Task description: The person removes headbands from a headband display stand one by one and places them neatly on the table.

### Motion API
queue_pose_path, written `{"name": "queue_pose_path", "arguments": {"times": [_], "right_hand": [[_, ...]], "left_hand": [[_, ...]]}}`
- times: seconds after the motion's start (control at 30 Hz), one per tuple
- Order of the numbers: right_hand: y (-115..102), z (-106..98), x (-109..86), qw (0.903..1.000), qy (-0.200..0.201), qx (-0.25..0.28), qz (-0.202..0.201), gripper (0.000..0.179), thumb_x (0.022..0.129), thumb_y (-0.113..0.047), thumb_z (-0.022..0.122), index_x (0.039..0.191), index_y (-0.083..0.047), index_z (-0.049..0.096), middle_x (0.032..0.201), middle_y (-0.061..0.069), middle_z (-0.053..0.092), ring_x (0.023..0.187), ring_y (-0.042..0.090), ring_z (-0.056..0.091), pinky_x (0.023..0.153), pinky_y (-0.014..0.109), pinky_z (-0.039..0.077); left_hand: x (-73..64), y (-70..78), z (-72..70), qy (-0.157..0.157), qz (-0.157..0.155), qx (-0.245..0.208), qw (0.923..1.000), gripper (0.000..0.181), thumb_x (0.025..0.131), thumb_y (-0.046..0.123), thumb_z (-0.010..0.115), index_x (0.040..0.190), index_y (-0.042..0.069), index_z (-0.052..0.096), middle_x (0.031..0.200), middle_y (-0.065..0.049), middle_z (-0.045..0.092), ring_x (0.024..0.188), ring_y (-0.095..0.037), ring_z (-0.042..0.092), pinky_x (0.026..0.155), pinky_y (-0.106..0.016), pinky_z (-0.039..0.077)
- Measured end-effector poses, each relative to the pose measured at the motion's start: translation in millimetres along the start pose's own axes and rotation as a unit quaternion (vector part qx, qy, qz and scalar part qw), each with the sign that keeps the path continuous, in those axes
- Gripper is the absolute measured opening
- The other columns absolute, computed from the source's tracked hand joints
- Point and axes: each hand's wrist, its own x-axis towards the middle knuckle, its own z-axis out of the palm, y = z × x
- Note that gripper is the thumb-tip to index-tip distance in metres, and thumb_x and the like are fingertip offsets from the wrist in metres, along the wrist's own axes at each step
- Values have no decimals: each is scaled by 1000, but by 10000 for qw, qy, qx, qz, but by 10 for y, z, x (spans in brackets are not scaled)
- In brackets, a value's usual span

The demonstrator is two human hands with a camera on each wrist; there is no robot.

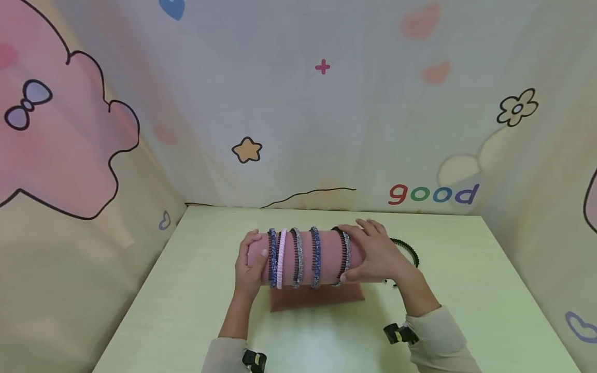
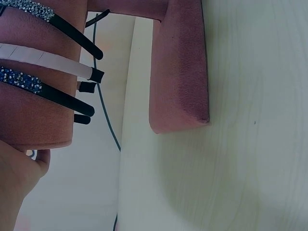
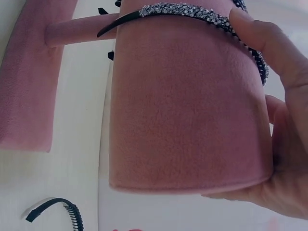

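A pink velvety headband stand (image 1: pixel 330 259) with a horizontal roll carries several headbands. On its left end are a blue glittery headband (image 1: pixel 273 259) and a pale pink headband (image 1: pixel 281 259), then a silver one (image 1: pixel 298 258) and a second blue one (image 1: pixel 316 258). My left hand (image 1: pixel 249 264) grips the roll's left end, thumb on the front. Farthest right is a silver glittery headband with black teeth (image 1: pixel 345 256). My right hand (image 1: pixel 375 251) curves over the roll there, thumb and forefinger holding that headband near both ends. In the right wrist view, the thumb (image 3: pixel 250 29) touches its glittery band.
A black toothed headband (image 1: pixel 408 249) lies on the table behind my right hand. The stand's flat base (image 1: pixel 317 299) rests on the pale wooden table (image 1: pixel 196 290). A printed cloth (image 1: pixel 289 103) hangs behind and at both sides.
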Motion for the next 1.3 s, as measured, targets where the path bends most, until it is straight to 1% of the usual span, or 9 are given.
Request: {"name": "queue_pose_path", "arguments": {"times": [0.1,0.2,0.3,0.43,0.67,0.83,1.1,1.17,1.3], "right_hand": [[59,-7,-34,9993,-6,343,143,94,45,-56,74,127,-33,35,138,8,18,122,33,13,80,57,32],[102,-5,-56,9980,-45,595,209,93,45,-53,75,127,-34,35,139,7,14,122,32,13,78,56,34],[132,-6,-65,9970,-92,746,202,93,46,-51,76,127,-34,34,139,7,13,121,31,15,77,54,36],[162,-16,-68,9954,-113,938,164,93,46,-48,77,127,-34,34,139,6,13,120,31,20,77,53,36],[206,-33,-71,9941,-109,1076,29,93,48,-46,78,128,-31,32,139,7,13,115,32,28,78,52,36],[222,-24,-80,9930,-122,1171,8,94,48,-45,78,128,-30,32,139,6,13,114,31,30,78,52,35],[238,6,-98,9921,-87,1254,-33,93,49,-43,78,129,-28,31,139,5,14,115,30,29,78,52,35],[236,6,-97,9923,-64,1240,-38,93,49,-43,78,129,-28,31,138,5,15,115,29,28,79,51,35],[238,-4,-96,9926,-33,1207,-96,93,49,-43,78,129,-27,31,138,6,16,115,29,28,79,52,35]], "left_hand": [[-2,-5,13,32,10,16,10000,31,86,22,49,115,14,42,133,-3,30,118,-18,31,91,-46,28],[2,-1,12,60,-47,85,9999,31,86,21,49,115,15,42,133,0,31,118,-17,30,91,-46,27],[1,-3,19,90,-76,133,9998,31,86,22,49,116,15,42,133,0,31,118,-17,30,91,-46,27],[-4,-6,17,56,-25,40,10000,31,86,22,49,116,14,42,134,-2,31,119,-18,30,91,-46,27],[5,85,22,56,-35,45,10000,30,86,10,48,116,8,41,133,-8,30,120,-20,28,92,-47,25],[-12,134,28,36,-27,-23,10000,31,86,6,47,116,4,40,133,-11,30,118,-23,30,91,-48,26],[-19,14,6,21,-249,-143,9996,36,83,16,55,116,14,43,134,1,30,113,-20,36,86,-43,35],[-18,3,5,31,-256,-186,9995,38,81,17,57,116,15,43,134,0,30,111,-22,38,83,-43,38],[-8,11,12,61,-384,-232,9990,41,78,20,61,116,18,44,133,3,31,107,-23,40,78,-41,41]]}}
